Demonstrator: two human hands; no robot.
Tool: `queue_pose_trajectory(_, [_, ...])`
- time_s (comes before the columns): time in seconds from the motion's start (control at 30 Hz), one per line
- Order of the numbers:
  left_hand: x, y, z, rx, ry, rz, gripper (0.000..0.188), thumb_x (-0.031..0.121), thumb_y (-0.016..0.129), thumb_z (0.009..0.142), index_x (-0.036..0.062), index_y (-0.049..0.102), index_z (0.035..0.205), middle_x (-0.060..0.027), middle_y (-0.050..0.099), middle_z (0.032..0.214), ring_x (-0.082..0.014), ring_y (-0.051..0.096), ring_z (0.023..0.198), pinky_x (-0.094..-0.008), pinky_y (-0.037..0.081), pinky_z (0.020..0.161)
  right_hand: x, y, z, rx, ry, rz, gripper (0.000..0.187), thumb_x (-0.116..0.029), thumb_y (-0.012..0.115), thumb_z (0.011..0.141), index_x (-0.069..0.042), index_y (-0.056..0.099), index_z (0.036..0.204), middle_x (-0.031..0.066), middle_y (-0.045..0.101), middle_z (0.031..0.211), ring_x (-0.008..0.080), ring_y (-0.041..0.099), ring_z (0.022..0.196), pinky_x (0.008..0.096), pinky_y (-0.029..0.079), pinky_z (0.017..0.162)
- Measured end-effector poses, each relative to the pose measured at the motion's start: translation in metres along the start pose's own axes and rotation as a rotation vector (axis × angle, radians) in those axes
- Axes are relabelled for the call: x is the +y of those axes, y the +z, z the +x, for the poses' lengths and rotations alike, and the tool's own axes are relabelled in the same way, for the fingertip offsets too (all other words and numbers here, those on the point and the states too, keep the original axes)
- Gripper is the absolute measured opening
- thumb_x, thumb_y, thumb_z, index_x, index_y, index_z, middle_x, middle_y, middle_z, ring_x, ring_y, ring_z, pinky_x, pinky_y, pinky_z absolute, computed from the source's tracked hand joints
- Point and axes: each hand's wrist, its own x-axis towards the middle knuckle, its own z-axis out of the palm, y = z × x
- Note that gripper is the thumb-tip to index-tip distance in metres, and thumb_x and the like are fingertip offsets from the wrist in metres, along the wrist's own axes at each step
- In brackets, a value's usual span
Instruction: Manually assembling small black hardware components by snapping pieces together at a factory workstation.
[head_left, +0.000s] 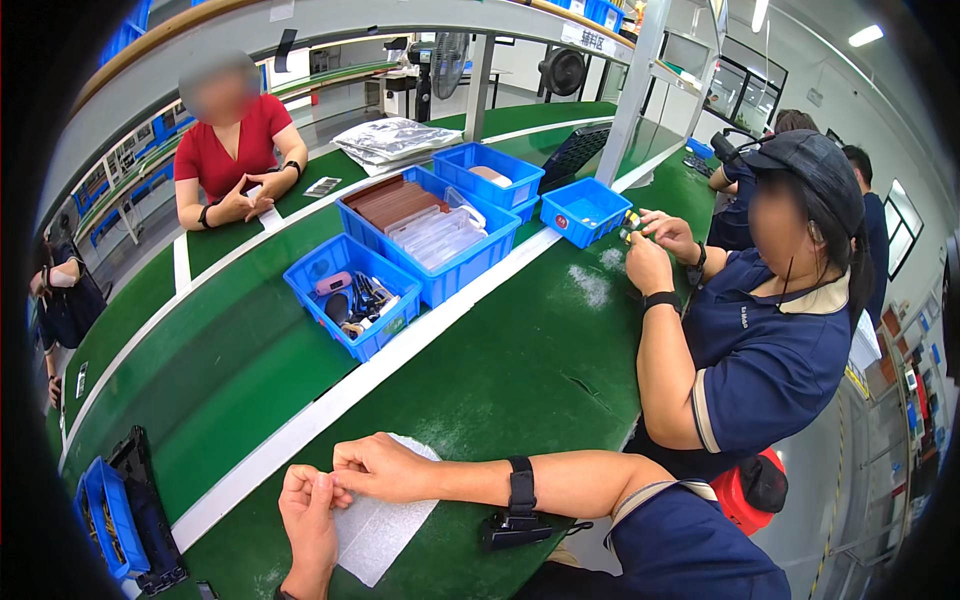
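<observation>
Where the hands meet: the left hand (310, 510) and right hand (385, 470) bring curled fingers together, thumb and index tips pressed in a pinch; whether anything small sits between them, I cannot tell.
White sheet (380, 545): lies on the green table (500, 390) at about four o'clock from the fingertips, partly beneath the right hand.
Pinch risk: a tiny piece, if one is there, could slip out should either grip loosen, and would be hard to spot against the pale sheet.
Sheet risk: looks thin and light, so a dragging right forearm could crease or shift it.
Cable risk: the black device (515, 532), between three and four o'clock, has a short cable that might snag near the table edge if the arm pulls back.
Tool bin (392, 330): blue, at twelve o'clock, with a pink object and jumbled dark pieces.
Large bin (470, 268): blue, at one o'clock, with a row of brown cards beside clear plastic pieces.
Stacked bins (524, 192): blue, farther out at one o'clock, a pale flat item in the top one.
Corner bin (128, 530): blue, near nine o'clock, with small brass-coloured parts.
</observation>
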Motion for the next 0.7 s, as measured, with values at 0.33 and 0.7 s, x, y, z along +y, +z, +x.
queue_pose_trajectory(0.33, [-0.0012,-0.0011,0.0016,-0.007,-0.001,-0.001,0.010,0.011,0.055,0.087,0.0056,0.047,0.084,-0.0037,0.058,0.071,-0.0090,0.055,0.059,-0.0201,0.044,0.056,0.0012,0.0005,0.0007,-0.002,-0.013,-0.019,0.019,-0.015,0.058,0.077,0.001,0.053,0.068,0.0122,0.057,0.058,0.0205,0.055,0.050,0.0334,0.040,0.047])
queue_pose_trajectory(0.7, [0.0002,0.0007,0.0012,-0.011,-0.006,-0.011,0.010,0.010,0.055,0.087,0.0055,0.047,0.085,-0.0036,0.058,0.071,-0.0090,0.055,0.060,-0.0198,0.044,0.057,-0.0015,-0.0014,0.0006,-0.030,0.003,-0.031,0.019,-0.015,0.056,0.078,0.001,0.053,0.069,0.0124,0.059,0.060,0.0206,0.056,0.052,0.0328,0.042,0.048])
